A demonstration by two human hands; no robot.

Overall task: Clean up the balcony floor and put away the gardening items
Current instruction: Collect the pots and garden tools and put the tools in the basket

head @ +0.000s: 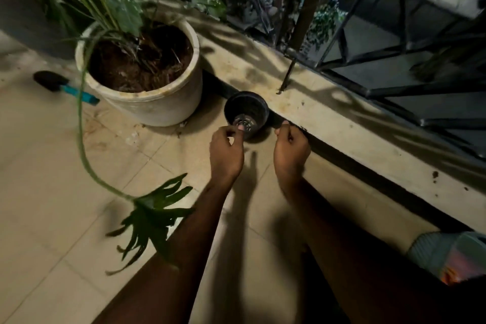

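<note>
black pot just beside ledge

My left hand is at the near rim of the small black pot, fingers curled; I cannot tell whether it grips. My right hand is curled just beside the pot, holding nothing, against the ledge. The pot stands on the tiled floor, near the big white planter. A trowel lies beyond the planter.
</note>
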